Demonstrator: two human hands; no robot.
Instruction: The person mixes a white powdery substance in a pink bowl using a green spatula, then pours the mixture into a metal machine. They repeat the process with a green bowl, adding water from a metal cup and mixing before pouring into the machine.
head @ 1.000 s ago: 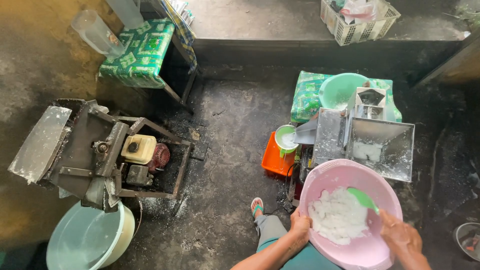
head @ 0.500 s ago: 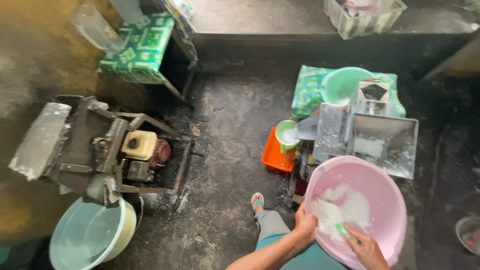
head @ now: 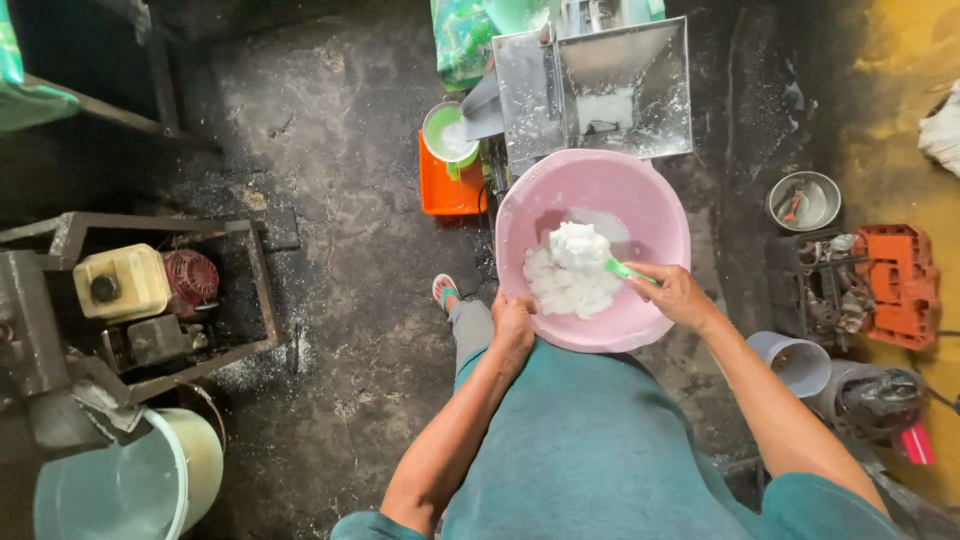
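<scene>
Left grip [head: 513,318] clasping pink basin [head: 640,190] rim, right grip [head: 676,293] clenched around green scoop [head: 624,270] in white mash [head: 573,268].

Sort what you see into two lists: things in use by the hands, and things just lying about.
In use:
left hand gripping the pink basin
right hand holding a green scoop
white shreds

Lying about:
metal hopper
orange stool
engine frame
pale bucket

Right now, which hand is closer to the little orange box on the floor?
Left. The left hand grips the pink basin's near rim, on the orange box's side. The right hand holds a green scoop inside the basin, farther away.
</scene>
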